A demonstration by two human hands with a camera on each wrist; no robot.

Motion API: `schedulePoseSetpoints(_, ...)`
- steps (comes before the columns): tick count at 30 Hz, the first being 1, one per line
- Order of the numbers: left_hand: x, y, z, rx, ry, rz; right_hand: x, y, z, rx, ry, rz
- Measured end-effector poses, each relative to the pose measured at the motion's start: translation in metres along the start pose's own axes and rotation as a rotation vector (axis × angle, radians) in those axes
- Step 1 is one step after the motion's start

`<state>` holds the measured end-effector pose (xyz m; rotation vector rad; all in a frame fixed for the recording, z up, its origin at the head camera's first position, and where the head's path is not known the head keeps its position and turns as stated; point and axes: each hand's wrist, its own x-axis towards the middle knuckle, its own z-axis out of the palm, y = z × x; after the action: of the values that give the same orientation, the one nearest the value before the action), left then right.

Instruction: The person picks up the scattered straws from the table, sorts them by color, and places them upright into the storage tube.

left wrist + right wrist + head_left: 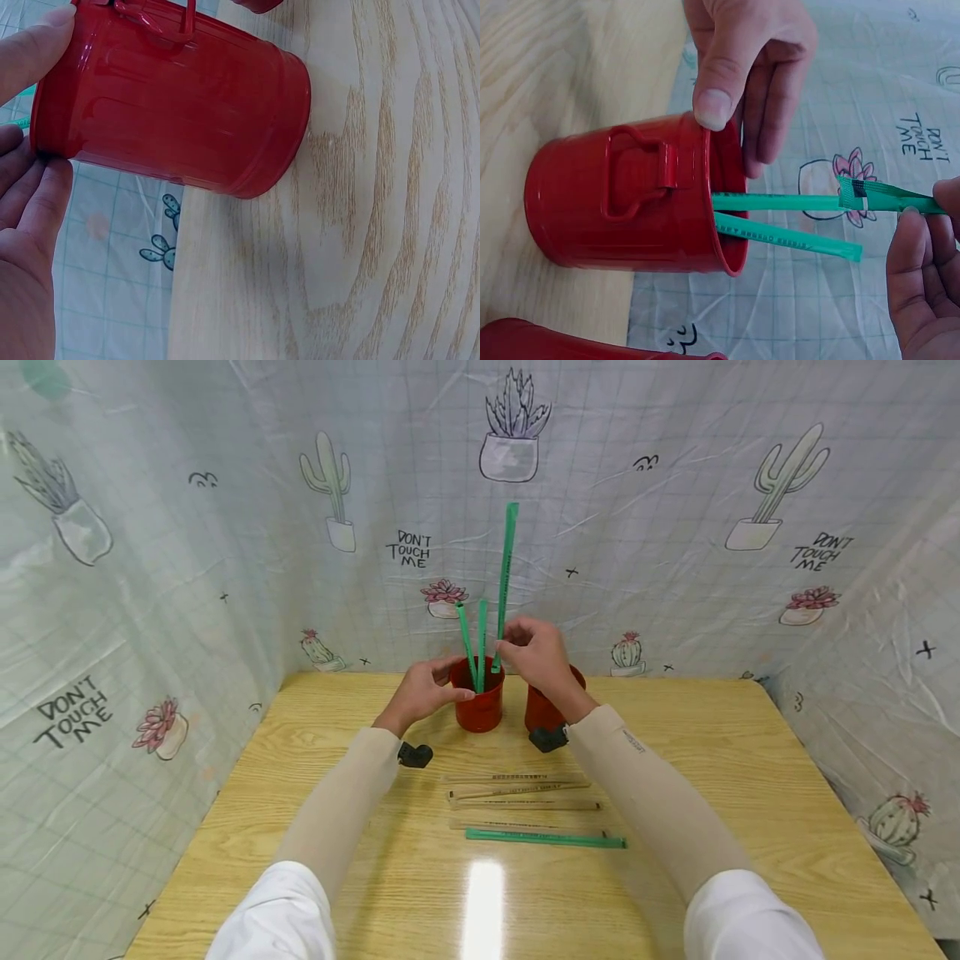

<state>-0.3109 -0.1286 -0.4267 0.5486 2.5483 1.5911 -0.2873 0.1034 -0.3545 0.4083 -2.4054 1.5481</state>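
Note:
A small red metal bucket (480, 714) stands on the table with two green paper-wrapped straws (787, 236) leaning inside. My left hand (423, 693) holds this bucket by its rim, thumb on the near side and fingers around the far side. Above the opening, my right hand (540, 652) pinches a third green wrapped straw (507, 552) near its lower end. That straw points upward, its crimped bottom end close over the rim in the head view. In the right wrist view, the end overlaps one straw in the bucket.
A second red bucket (542, 714) stands just right of the first, partly hidden by my right hand and wrist. Several brown wrapped straws (525, 806) lie in front, with one green wrapped straw (545, 838) nearest me. A patterned cloth (600, 527) hangs behind the table.

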Motion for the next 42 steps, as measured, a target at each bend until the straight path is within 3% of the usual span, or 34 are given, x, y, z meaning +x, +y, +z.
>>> schedulePoseSetpoints(14, -0.001, 0.001, -0.001, 0.011, -0.003, -0.009, 0.017, 0.009, 0.011, -0.061, 0.016, 0.029)
schedulePoseSetpoints(30, 0.0, -0.003, 0.0, 0.01, -0.005, -0.008, 0.017, 0.024, 0.024, -0.253, -0.059, 0.11)
schedulePoseSetpoints(37, 0.0, -0.002, 0.0, 0.017, -0.002, -0.01, 0.011, 0.026, 0.022, -0.246, -0.062, 0.165)
schedulePoseSetpoints(42, 0.001, -0.001, -0.002, 0.016, -0.005, -0.012, 0.002, 0.023, 0.017, -0.164, -0.093, 0.185)
